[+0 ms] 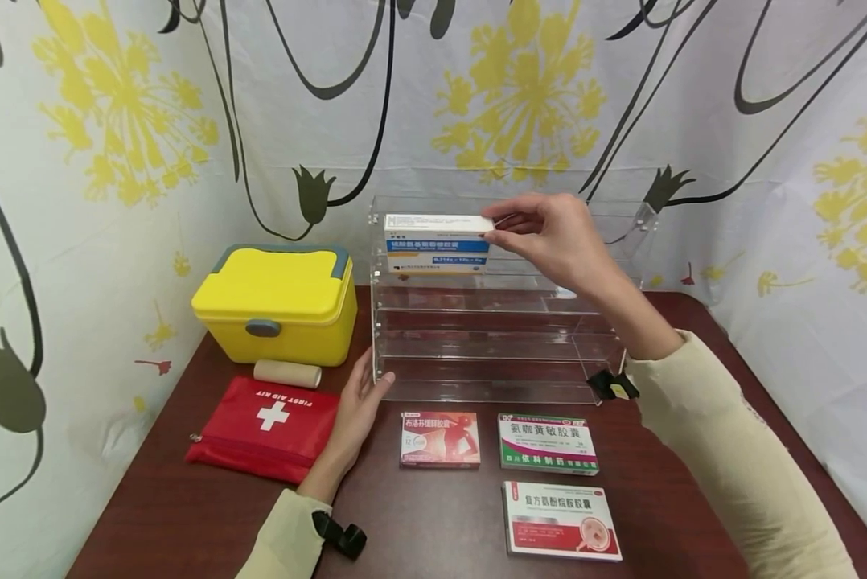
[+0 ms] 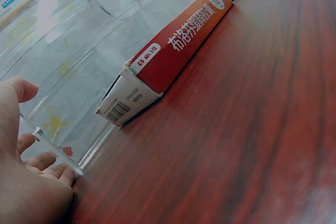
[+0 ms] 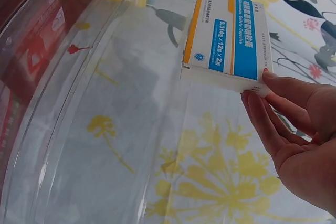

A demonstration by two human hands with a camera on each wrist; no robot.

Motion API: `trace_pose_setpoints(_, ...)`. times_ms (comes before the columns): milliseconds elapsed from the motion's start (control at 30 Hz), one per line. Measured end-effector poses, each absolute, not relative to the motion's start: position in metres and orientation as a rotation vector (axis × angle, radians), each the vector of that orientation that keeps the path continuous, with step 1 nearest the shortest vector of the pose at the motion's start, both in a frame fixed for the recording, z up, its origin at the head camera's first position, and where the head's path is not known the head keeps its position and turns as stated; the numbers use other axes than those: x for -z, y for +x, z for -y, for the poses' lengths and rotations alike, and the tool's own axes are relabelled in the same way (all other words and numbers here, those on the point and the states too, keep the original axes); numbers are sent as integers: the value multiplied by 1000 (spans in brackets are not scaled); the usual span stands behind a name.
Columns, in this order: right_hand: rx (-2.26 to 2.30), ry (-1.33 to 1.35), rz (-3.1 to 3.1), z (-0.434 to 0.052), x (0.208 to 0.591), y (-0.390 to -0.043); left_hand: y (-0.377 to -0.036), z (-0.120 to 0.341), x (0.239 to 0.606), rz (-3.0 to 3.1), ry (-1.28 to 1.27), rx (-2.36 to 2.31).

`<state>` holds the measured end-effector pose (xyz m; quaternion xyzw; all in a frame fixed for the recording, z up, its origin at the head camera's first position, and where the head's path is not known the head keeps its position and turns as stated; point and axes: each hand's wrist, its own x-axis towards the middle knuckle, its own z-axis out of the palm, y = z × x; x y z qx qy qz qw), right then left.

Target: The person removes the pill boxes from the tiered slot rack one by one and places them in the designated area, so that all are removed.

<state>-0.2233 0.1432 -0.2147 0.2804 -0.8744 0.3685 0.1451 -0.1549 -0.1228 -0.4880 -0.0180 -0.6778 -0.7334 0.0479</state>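
My right hand (image 1: 549, 235) pinches the right end of a blue, white and orange medicine box (image 1: 437, 256) at the top tier of a clear acrylic rack (image 1: 477, 392). In the right wrist view, thumb and fingertips hold one end of that medicine box (image 3: 223, 35). At the rack's lower left edge, my left hand (image 1: 357, 410) grips the side panel; the left wrist view has the clear panel between the thumb (image 2: 23, 88) and the fingers. Close by on the table lies a red and orange capsule box (image 1: 439, 441), which the left hand does not touch.
Right of centre lie a green and white medicine box (image 1: 548, 444) and a red and white medicine box (image 1: 562, 521). On the left are a yellow lidded case (image 1: 274, 305), a cardboard tube (image 1: 287, 373) and a red first aid pouch (image 1: 260, 426). A patterned curtain (image 1: 419, 121) hangs behind.
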Motion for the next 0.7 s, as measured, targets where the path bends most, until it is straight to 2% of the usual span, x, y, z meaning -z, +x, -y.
trace_pose_setpoints(300, -1127, 858, 2567, -150, 225, -205, -155, 124, 487, 2068, -52, 2232)
trace_pose_setpoints(500, -1234, 921, 2592, -153, 249, -189, -156, 124, 486, 2074, -50, 2225)
trace_pose_setpoints(700, -1339, 852, 2668, -162, 281, -168, -156, 124, 487, 2086, -60, 2215)
